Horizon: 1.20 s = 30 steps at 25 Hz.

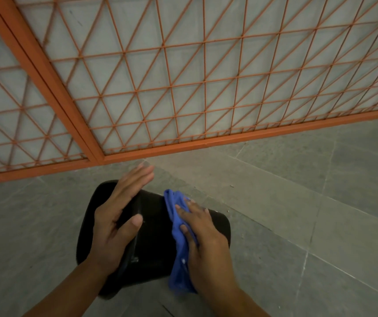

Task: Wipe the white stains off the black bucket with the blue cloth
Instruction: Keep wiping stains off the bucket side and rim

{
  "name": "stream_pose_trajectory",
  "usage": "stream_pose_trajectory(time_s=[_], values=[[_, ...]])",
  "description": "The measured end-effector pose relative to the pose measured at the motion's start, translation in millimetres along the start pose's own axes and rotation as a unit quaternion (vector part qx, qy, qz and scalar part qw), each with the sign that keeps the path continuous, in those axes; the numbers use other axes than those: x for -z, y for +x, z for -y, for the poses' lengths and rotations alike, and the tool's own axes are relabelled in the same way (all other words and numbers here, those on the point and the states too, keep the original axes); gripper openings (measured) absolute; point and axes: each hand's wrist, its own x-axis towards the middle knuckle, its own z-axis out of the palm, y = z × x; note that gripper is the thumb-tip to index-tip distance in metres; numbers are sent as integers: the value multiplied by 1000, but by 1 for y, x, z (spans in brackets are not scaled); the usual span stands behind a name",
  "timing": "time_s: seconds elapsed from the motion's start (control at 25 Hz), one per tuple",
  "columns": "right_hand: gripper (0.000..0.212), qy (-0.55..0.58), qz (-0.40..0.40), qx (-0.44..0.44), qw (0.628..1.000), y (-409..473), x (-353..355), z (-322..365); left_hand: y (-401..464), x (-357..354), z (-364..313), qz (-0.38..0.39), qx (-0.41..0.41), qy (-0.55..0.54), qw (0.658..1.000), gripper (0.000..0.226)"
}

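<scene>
The black bucket [153, 234] lies on its side on the grey tiled floor, low in the middle of the head view. My left hand [117, 223] rests flat on its left part, fingers straight and apart, thumb across the black surface. My right hand [204, 239] presses the bunched blue cloth [178, 255] against the bucket's right part. The cloth runs from above my fingertips down past my wrist. A small white smear [135, 259] shows on the bucket near my left wrist.
An orange metal grille [183, 88] with a thick frame stands just behind the bucket, over a pale wall. Grey floor tiles [298, 202] stretch out to the right and left.
</scene>
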Motion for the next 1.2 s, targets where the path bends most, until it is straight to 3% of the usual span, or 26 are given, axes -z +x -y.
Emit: stream_pose_trajectory(time_s=[0.16,0.28,0.36,0.56,0.8,0.92,1.04,1.12,1.2], values=[[47,10,-55,-24,998,-1,-3,-15,-6,3,-3,-4,3,9,1000,62],[46,-88,-50,113,988,-20,-16,-9,-13,6,0,-10,0,9,1000,63],[43,-92,-46,171,980,-24,-26,-7,-14,9,4,-20,9,1,1000,59],[41,16,-91,-1,996,4,-20,-30,-5,15,11,-50,49,-10,998,46],[41,-7,-35,44,998,12,-22,-8,5,11,14,-31,36,-2,999,48],[25,11,-55,-47,997,39,-4,-33,7,10,14,-47,44,-24,998,39],[27,6,-92,-140,986,26,12,-46,8,6,11,-34,32,-28,998,44],[30,41,-76,-139,987,16,6,-31,10,4,11,-21,23,-23,999,45],[32,37,-41,-38,998,19,-4,-14,12,5,13,-19,20,-19,999,42]])
